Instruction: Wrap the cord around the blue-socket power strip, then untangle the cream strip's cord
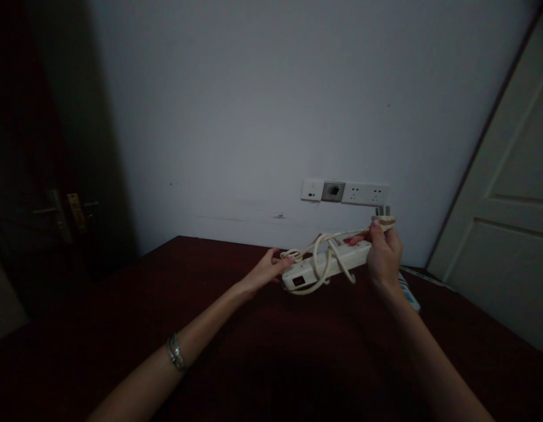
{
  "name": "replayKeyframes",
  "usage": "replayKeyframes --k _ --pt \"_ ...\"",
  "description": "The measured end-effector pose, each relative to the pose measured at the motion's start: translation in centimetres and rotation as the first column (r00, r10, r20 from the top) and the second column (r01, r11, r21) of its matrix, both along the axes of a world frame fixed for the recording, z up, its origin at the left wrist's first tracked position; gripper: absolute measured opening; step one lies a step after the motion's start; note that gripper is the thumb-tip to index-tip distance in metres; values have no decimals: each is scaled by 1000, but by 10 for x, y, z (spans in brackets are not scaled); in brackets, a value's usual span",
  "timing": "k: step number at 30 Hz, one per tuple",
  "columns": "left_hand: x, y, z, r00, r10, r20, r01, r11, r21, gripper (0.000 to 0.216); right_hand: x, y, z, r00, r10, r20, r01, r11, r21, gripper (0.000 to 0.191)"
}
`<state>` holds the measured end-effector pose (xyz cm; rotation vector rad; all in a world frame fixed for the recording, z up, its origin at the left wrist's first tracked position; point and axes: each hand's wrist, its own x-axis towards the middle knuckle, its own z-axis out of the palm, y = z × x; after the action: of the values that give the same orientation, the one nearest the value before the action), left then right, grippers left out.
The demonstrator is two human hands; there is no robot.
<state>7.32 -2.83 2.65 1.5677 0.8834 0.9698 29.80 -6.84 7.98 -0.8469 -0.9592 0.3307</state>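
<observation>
A white power strip (pixel 345 258) is held up above the dark red table, tilted with its right end higher. Its cord (pixel 324 249) is looped loosely around the body, and a switch (pixel 299 281) shows at the left end. My left hand (pixel 271 269) is closed on that left end, thumb on top. At the other end, my right hand (pixel 384 252) pinches the plug (pixel 383 221), its metal prongs pointing up near the wall. Fingers of the right hand also reach behind the strip's right end; their exact grip is partly hidden.
Wall sockets (pixel 365 194) and a grey-framed wall plate (pixel 333 191) sit just behind the strip. Beyond my right wrist, a blue-and-white object (pixel 409 293) lies on the table (pixel 201 275). A pale panelled door (pixel 508 205) stands at right, a dark door with a handle (pixel 73 211) at left.
</observation>
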Motion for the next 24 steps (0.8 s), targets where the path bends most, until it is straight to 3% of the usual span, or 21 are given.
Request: replayKeyframes --k 3,8,14,19,24 --pt "5 -10 1 990 -131 54 135 988 -71 107 -10 -5 1 999 -47 25 47 999 17 34" --pt "14 -17 -2 978 -81 192 89 996 -33 127 -34 -17 0 985 -84 151 74 995 71 26" --pt "14 -14 -4 963 8 270 -5 1000 -14 114 -46 -26 2 983 -87 159 64 987 145 21" --pt "11 -9 -9 940 76 331 -105 992 69 90 -53 -29 8 981 183 58 -187 979 83 24" --pt "7 3 -17 955 46 292 -99 980 171 70 -47 -25 12 967 256 -17 -255 966 51 32"
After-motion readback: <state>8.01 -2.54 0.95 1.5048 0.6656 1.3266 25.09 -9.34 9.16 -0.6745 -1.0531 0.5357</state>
